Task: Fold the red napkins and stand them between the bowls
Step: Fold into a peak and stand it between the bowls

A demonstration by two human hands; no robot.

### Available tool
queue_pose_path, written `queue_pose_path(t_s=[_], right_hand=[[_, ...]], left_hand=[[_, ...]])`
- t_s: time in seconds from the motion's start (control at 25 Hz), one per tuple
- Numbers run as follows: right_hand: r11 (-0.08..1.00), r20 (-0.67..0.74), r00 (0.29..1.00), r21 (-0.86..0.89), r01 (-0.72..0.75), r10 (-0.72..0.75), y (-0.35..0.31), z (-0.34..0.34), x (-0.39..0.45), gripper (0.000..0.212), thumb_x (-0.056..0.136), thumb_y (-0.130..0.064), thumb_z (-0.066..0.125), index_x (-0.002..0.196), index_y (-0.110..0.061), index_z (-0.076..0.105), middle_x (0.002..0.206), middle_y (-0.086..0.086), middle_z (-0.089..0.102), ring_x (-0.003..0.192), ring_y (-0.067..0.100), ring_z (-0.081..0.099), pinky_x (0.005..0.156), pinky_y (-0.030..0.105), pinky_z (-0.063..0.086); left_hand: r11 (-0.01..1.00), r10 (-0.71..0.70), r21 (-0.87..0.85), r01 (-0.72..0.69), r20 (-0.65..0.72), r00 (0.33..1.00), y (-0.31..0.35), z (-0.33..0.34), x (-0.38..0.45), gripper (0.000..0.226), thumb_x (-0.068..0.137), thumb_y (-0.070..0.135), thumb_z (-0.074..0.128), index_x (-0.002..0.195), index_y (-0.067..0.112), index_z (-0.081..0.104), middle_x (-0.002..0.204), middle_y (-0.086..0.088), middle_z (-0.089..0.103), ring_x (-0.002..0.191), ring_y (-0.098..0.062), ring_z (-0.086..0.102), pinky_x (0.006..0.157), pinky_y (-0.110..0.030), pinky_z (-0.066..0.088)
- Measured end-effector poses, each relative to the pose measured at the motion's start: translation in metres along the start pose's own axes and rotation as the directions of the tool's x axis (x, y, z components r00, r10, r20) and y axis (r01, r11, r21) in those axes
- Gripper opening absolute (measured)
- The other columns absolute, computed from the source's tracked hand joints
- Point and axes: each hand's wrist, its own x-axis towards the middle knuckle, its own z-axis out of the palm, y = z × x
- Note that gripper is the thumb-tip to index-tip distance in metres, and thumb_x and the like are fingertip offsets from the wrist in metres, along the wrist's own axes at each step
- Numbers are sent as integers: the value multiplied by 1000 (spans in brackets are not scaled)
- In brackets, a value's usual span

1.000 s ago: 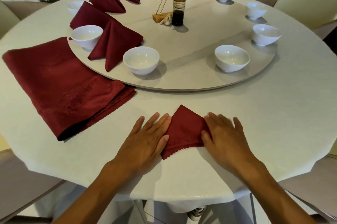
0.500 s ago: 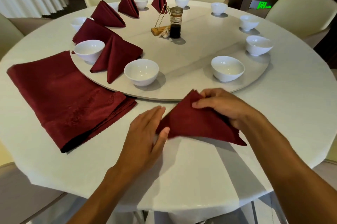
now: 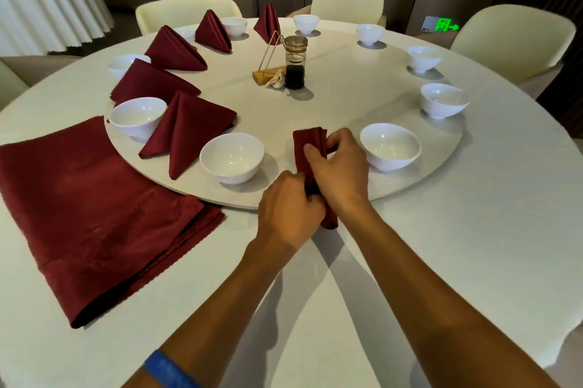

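Note:
Both my hands hold a folded red napkin (image 3: pixel 307 148) over the near edge of the turntable (image 3: pixel 347 103), between two white bowls (image 3: pixel 232 156) (image 3: pixel 390 146). My left hand (image 3: pixel 288 209) grips its lower end. Around its upper part curl the fingers of my right hand (image 3: pixel 339 166). Much of the napkin is hidden by the hands. Several folded red napkins (image 3: pixel 186 129) stand between bowls along the turntable's left and far side. A stack of flat red napkins (image 3: pixel 94 214) lies on the table at the left.
More white bowls (image 3: pixel 443 100) ring the turntable's right and far side. At its middle stand a dark sauce jar (image 3: pixel 295 62) and a wire holder on a wooden base (image 3: pixel 268 62). Cream chairs (image 3: pixel 511 40) surround the round table.
The napkin lay flat on the table edge under both hands; it has been lifted, folded narrower and carried forward to the turntable between the two near bowls.

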Motion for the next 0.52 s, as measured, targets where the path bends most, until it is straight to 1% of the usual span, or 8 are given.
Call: queue_pose_path(t_s=[0.04,0.08,0.16,0.2,0.24,0.32,0.44,0.52], right_hand=[[1000,35,999,-8,1,-1,5,2,-2,29,90,-46,60,100,-20,52,94,-6,61,84,12,60,78,35,53],[999,72,997,-51,12,-8,11,1,-6,36,92,-53,55,109,-22,53,102,-7,62,90,13,62,80,33,52],[965,125,991,-255,69,-38,23,-3,-20,45,94,-56,47,124,-23,50,111,-6,61,96,16,63,76,30,48],[925,147,988,-367,93,-41,29,-6,-27,46,95,-56,47,126,-23,50,110,-5,61,93,18,63,73,29,46],[888,161,986,-447,105,-35,34,-8,-33,43,95,-54,46,123,-22,52,107,-4,63,87,17,63,70,28,46],[850,168,985,-515,109,-24,38,-9,-37,33,98,-47,45,114,-21,58,98,-5,66,76,12,58,66,23,44],[832,155,986,-539,135,-60,33,-5,-17,24,99,-35,44,107,-18,60,93,-1,65,72,13,54,61,23,39],[822,143,988,-557,124,-52,32,-3,-2,26,100,-35,44,109,-16,58,97,1,65,73,14,52,64,24,38]], left_hand=[[1000,-15,7,15,-9,1000,-6,4,2,15,91,22,55,76,20,57,71,0,58,62,-16,57,55,-26,44],[1000,-24,17,24,-26,999,-11,7,4,17,93,26,53,79,19,60,72,0,58,63,-16,57,57,-29,48],[999,-18,44,21,-68,998,-21,11,5,21,97,34,51,90,18,64,80,-1,59,69,-16,57,65,-32,53],[999,-8,52,12,-85,996,-23,12,5,22,98,35,51,97,18,65,84,-1,60,73,-15,57,67,-31,52],[999,4,53,1,-102,995,-24,13,3,23,98,35,51,103,18,66,88,-1,61,76,-15,58,69,-28,51],[999,24,27,-20,-136,990,-24,14,1,25,98,32,52,109,15,66,93,-3,63,79,-16,59,72,-27,52],[998,36,56,-28,-137,990,-15,10,20,20,96,25,53,104,11,66,91,-6,62,79,-18,59,70,-27,48],[989,34,148,-17,-116,993,-14,8,44,19,96,24,52,100,11,65,90,-7,62,79,-20,60,69,-26,46]])
